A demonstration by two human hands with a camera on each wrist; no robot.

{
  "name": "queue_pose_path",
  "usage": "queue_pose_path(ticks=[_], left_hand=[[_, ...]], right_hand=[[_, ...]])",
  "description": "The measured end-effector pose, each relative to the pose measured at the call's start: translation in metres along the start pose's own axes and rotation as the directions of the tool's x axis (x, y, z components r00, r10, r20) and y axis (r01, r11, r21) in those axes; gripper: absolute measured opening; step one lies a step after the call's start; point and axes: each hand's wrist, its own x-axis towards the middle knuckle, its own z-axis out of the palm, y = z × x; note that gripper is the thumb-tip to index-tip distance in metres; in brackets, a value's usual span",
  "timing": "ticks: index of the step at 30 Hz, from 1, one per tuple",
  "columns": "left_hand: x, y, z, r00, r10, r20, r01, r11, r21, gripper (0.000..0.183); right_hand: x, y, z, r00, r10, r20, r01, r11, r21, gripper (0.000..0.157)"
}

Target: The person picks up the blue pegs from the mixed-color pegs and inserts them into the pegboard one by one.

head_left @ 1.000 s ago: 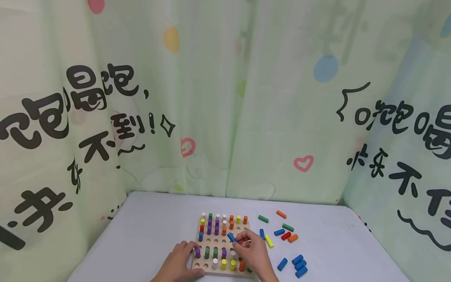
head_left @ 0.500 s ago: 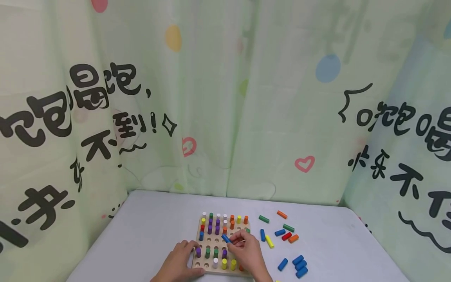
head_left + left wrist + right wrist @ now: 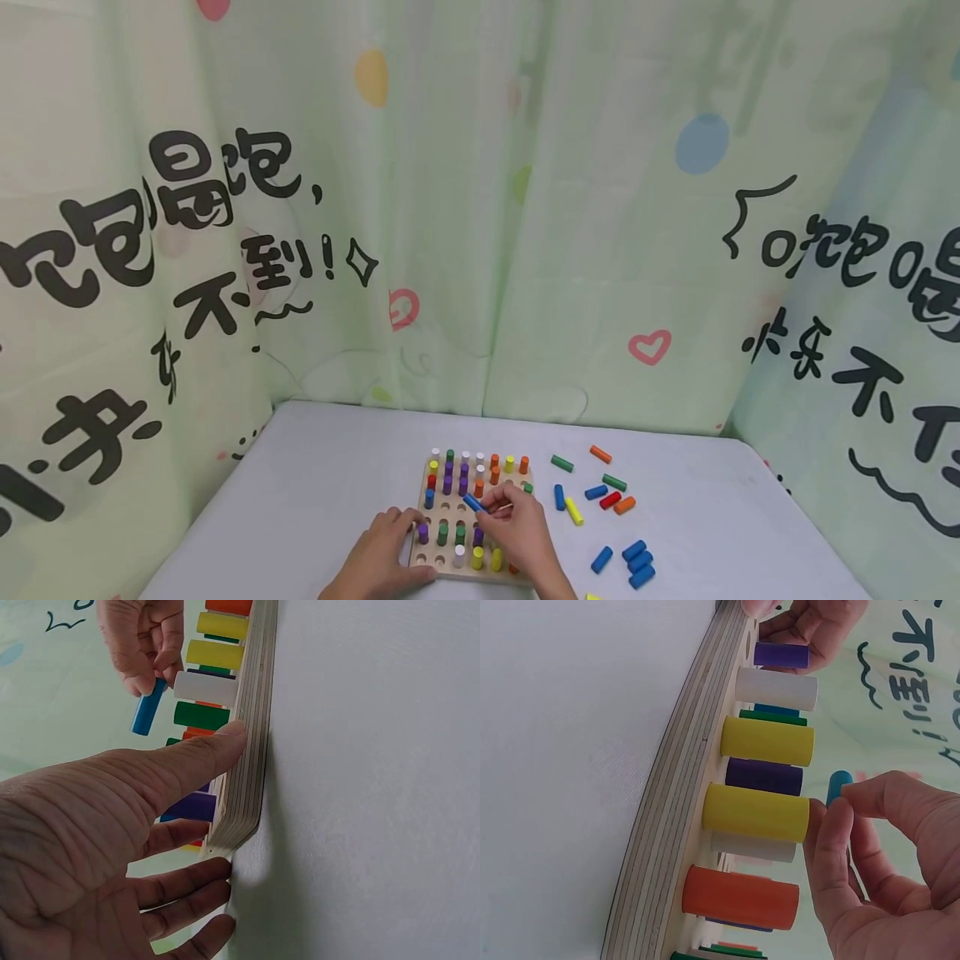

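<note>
Our right hand (image 3: 512, 522) pinches a blue peg (image 3: 148, 709); our left hand (image 3: 378, 553), outstretched, touches the pegboard (image 3: 255, 750). We judge the peg light, stiff, best held near one end.

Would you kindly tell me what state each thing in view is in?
Blue peg: tilted, clear of the holes.
Right hand: pinching the blue peg.
Left hand: resting at the pegboard's near left corner.
Pegboard: flat, partly filled.
Seated pegs: standing in holes.
Loose pegs: lying right of the pegboard.
Curtain: hanging, lightly creased.
</note>
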Motion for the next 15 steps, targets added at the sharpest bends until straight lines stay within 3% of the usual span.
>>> queue_pose_path(ticks=[15], left_hand=[[0.0012,0.0008,-0.0001,1.000,-0.023,0.012,0.022,1.000,0.002,0.068]], right_hand=[[0.0057,-0.0055,0.0083,1.000,-0.013,-0.001,0.013,1.000,-0.016,0.012]])
